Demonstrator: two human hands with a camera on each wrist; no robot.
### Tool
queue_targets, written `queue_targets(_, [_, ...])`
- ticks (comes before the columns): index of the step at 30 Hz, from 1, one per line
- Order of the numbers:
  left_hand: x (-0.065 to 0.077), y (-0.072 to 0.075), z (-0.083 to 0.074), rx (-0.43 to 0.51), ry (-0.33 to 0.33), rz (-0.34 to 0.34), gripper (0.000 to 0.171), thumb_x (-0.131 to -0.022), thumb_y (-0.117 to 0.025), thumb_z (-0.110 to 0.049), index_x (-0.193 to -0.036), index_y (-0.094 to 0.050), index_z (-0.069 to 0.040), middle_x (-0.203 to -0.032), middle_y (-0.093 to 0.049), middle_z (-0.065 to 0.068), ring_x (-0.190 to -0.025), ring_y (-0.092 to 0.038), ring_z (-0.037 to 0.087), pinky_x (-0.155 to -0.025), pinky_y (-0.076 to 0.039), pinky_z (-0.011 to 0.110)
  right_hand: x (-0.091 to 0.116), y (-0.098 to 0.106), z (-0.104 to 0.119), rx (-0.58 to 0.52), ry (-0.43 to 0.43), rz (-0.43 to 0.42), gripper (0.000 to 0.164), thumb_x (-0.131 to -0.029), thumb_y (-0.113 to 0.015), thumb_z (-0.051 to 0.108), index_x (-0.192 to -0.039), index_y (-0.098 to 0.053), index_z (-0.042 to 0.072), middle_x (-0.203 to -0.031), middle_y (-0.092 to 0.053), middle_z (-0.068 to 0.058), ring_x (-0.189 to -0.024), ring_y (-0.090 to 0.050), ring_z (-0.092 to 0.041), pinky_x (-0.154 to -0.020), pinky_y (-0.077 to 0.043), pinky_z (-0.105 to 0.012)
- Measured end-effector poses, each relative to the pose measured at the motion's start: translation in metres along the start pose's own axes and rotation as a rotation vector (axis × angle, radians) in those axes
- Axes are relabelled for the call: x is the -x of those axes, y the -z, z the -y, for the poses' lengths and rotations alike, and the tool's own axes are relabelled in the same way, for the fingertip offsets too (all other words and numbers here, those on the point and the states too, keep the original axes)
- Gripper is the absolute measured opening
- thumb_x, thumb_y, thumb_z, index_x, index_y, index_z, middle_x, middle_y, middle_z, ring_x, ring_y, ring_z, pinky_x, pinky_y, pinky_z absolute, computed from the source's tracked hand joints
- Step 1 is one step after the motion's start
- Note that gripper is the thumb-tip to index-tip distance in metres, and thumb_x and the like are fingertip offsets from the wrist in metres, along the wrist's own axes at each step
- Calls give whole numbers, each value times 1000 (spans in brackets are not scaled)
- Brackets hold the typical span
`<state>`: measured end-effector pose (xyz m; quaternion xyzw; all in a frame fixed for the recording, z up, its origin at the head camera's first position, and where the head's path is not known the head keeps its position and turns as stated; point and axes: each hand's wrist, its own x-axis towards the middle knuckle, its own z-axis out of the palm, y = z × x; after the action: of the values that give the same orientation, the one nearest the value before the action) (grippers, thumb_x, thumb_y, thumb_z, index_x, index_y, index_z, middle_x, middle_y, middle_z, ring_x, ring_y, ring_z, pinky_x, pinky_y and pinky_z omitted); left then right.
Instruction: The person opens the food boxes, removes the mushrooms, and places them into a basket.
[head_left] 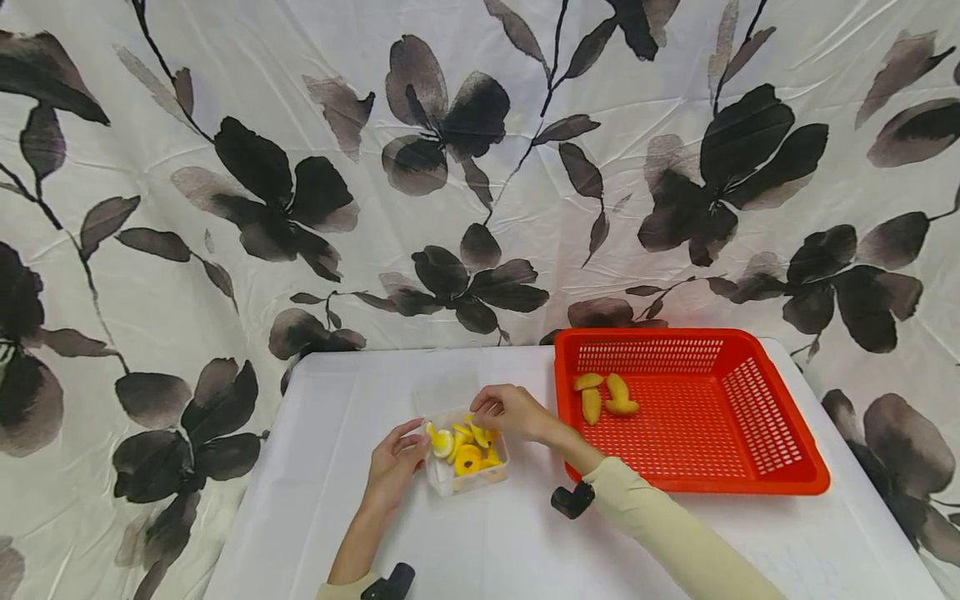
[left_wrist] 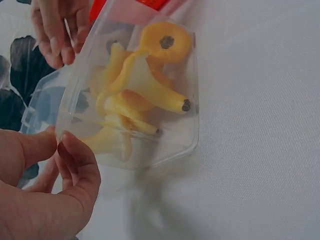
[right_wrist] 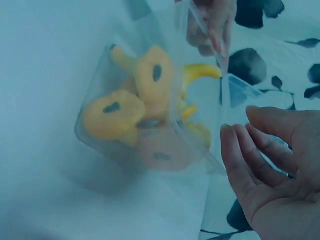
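A clear plastic box (head_left: 468,481) stands on the white table, filled with several yellow mushroom-shaped pieces (head_left: 468,458), some with dark ends. At its left side, my left hand (head_left: 395,467) pinches the rim between thumb and forefinger, as the left wrist view shows. My right hand (head_left: 512,412) is by the box's far right rim, fingers bent and thumb apart from the fingertips. In the right wrist view, those fingertips (right_wrist: 227,131) lie close to the rim; whether they touch it I cannot tell. Nothing shows between that thumb and fingers.
To the right stands a red perforated basket (head_left: 690,482), with two brownish-yellow mushroom-shaped pieces (head_left: 591,404) at its left inside. The box's transparent lid (head_left: 446,392) spreads behind it. A floral cloth (head_left: 450,208) hangs at the back edge of the white table (head_left: 300,500).
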<state>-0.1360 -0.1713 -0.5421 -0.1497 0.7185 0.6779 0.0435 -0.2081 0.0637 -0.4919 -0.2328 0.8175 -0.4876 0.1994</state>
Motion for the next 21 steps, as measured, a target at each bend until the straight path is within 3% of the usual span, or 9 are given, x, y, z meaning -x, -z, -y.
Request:
queue_targets(9, [-1, -1, 3, -11, 3, -6, 43, -99, -69, -8, -140, -58, -3, -111, -63, 12, -91, -61, 22, -73, -55, 23, -6, -20, 1, 59, 58, 132, 20, -94, -72, -1, -113, -69, -3, -105, -70, -12, -90, -60, -17, -87, -54, -22])
queue_targets(14, [-1, -1, 4, 7, 0, -2, 42, -99, -68, -6, -140, -58, -2, -110, -63, 11, -89, -61, 20, -70, -54, 21, -7, -28, -1, 120, 131, 220, 22, -89, -75, -8, -109, -69, -5, -102, -69, -15, -90, -63, -27, -85, -55, -23])
queue_targets(21, [-1, -1, 3, 3, 2, -8, 42, -99, -68, -6, -140, -58, -2, -111, -63, 11, -91, -62, 23, -71, -54, 20, -7, -34, 3, 309, 123, 304, 24, -88, -77, -6, -111, -73, 0, -103, -68, -8, -92, -56, -19, -91, -49, -21])
